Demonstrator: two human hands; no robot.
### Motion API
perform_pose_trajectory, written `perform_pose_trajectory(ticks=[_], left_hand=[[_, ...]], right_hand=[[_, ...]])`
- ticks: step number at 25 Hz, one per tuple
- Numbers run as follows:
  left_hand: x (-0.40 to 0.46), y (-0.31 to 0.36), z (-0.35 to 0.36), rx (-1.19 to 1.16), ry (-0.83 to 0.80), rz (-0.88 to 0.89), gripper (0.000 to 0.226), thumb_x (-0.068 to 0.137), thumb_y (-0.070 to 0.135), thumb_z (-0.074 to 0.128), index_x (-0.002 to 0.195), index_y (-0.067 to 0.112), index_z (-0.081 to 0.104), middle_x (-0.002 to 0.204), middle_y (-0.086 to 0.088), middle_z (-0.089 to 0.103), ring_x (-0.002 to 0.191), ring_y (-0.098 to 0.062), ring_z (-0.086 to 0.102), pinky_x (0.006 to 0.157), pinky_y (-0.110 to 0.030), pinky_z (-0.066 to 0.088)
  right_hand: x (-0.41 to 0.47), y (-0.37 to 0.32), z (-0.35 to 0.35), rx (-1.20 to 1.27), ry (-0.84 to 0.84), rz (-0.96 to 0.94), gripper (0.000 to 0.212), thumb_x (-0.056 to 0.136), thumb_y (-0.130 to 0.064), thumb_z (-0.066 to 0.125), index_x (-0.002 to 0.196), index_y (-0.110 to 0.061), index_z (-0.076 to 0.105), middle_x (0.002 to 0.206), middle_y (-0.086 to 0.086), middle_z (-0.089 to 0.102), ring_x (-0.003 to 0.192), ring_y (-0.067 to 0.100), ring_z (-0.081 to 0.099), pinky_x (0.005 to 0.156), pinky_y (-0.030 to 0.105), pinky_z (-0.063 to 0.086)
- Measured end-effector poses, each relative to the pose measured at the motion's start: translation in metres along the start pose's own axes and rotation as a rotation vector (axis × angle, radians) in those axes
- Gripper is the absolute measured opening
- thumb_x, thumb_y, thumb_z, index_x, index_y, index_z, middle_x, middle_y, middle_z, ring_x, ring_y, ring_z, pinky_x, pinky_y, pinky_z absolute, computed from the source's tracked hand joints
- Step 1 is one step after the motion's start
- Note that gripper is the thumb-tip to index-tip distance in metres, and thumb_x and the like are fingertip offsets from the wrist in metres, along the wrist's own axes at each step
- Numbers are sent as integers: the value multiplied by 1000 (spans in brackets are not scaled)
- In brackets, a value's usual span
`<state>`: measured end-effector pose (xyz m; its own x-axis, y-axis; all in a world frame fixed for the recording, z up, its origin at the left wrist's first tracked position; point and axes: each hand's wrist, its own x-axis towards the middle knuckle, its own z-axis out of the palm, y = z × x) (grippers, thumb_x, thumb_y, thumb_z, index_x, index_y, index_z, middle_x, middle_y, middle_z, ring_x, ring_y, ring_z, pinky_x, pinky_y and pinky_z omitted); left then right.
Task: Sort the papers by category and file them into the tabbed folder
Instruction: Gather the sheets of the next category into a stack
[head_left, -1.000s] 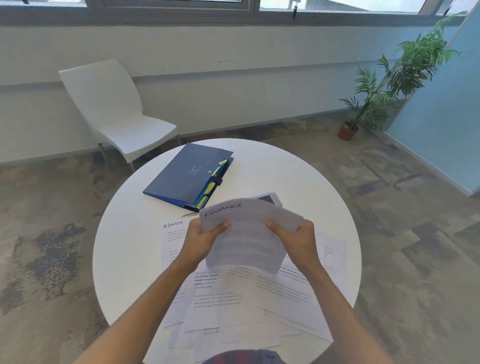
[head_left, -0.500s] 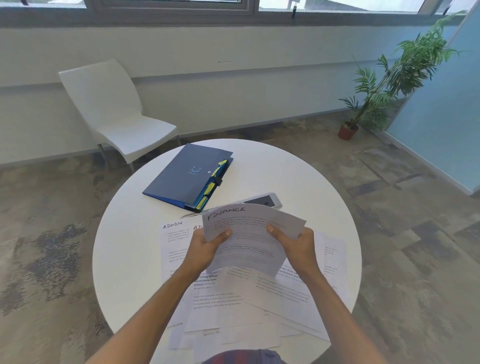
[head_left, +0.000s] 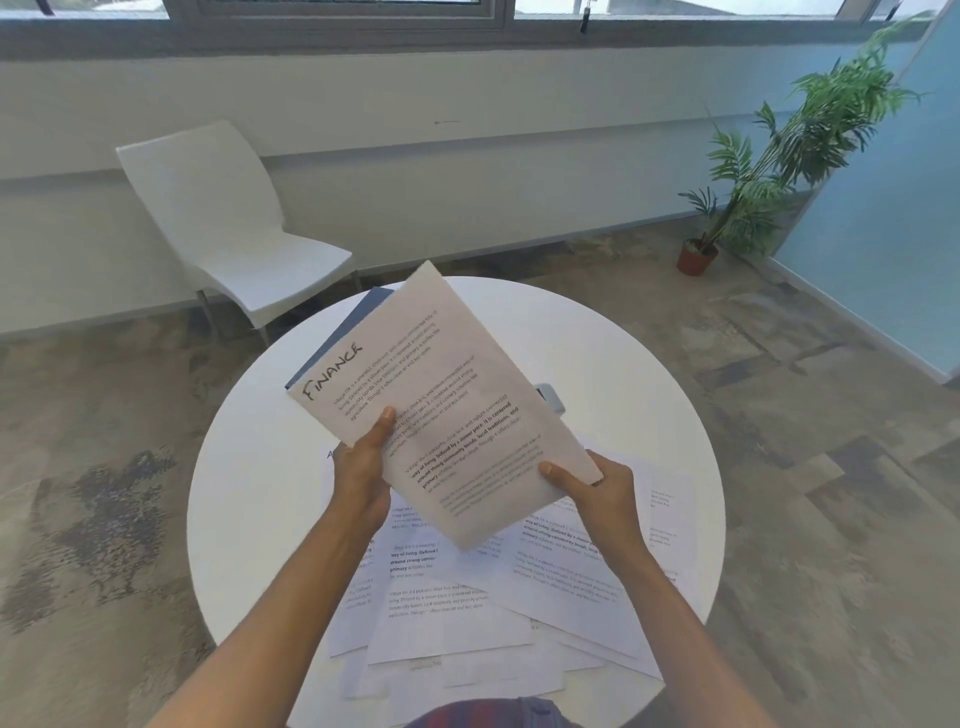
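Observation:
A white printed sheet headed FINANCE (head_left: 441, 384) is raised and tilted above the round white table (head_left: 623, 364). My left hand (head_left: 363, 467) grips its left edge, thumb on top. My right hand (head_left: 597, 488) grips its lower right edge. Several more printed papers (head_left: 493, 597) lie spread in an overlapping heap on the near half of the table. The blue tabbed folder (head_left: 358, 319) lies at the back left of the table, mostly hidden behind the raised sheet; its tabs are out of sight.
A phone (head_left: 549, 397) peeks out at the sheet's right edge. A white chair (head_left: 228, 228) stands beyond the table at the left. A potted plant (head_left: 769, 171) stands on the floor at the back right, by a blue wall.
Both hands have lifted the FINANCE sheet up and turned it from a low bent position to a raised, flat, tilted one. It now hides most of the folder and phone.

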<state>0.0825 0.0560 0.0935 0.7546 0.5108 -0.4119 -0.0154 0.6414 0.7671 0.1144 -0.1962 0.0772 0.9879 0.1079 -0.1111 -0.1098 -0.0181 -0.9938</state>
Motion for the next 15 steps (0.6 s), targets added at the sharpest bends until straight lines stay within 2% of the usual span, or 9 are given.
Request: perform_pose_trajectory(ticks=[3,5,8,10,12,15], left_hand=[[-4,1,5,-131,-76,-122,17,92,9,63,108,14,68,120,-12,69,108,-31,67,95,-55,50],[-9,-2,10,-168,-168,-154,17,96,10,57,106,15,70,118,-12,70,104,-29,68,94,-53,51],[-13,-3,13,-151,-245,-138,22,96,9,55,103,18,74,116,-9,72,105,-26,69,91,-48,55],[-9,3,10,-127,-204,-91,21,94,6,57,109,16,69,117,-8,72,106,-25,69,88,-44,58],[-1,13,4,-49,-100,-33,19,92,3,59,108,12,66,110,-9,74,97,-25,72,77,-39,61],[9,21,-4,327,0,110,22,90,0,62,102,18,68,101,-4,74,93,-25,70,77,-40,60]], right_hand=[[1,-3,10,265,10,127,25,83,-5,75,108,-5,72,103,5,78,96,21,74,82,33,61],[0,-2,19,278,-18,149,26,84,-5,74,110,-6,71,108,7,77,99,23,73,86,39,60],[1,-1,19,252,20,141,24,85,-6,73,107,-14,70,106,3,77,96,20,74,83,37,61],[4,0,9,204,68,116,23,85,-7,74,107,-13,71,102,0,77,92,16,75,80,32,62],[8,1,-5,123,110,83,21,85,-9,75,106,-10,72,96,-4,78,85,11,75,77,29,62],[9,3,-17,39,104,30,21,86,-11,75,107,-12,72,97,-6,76,84,8,74,73,26,62]])
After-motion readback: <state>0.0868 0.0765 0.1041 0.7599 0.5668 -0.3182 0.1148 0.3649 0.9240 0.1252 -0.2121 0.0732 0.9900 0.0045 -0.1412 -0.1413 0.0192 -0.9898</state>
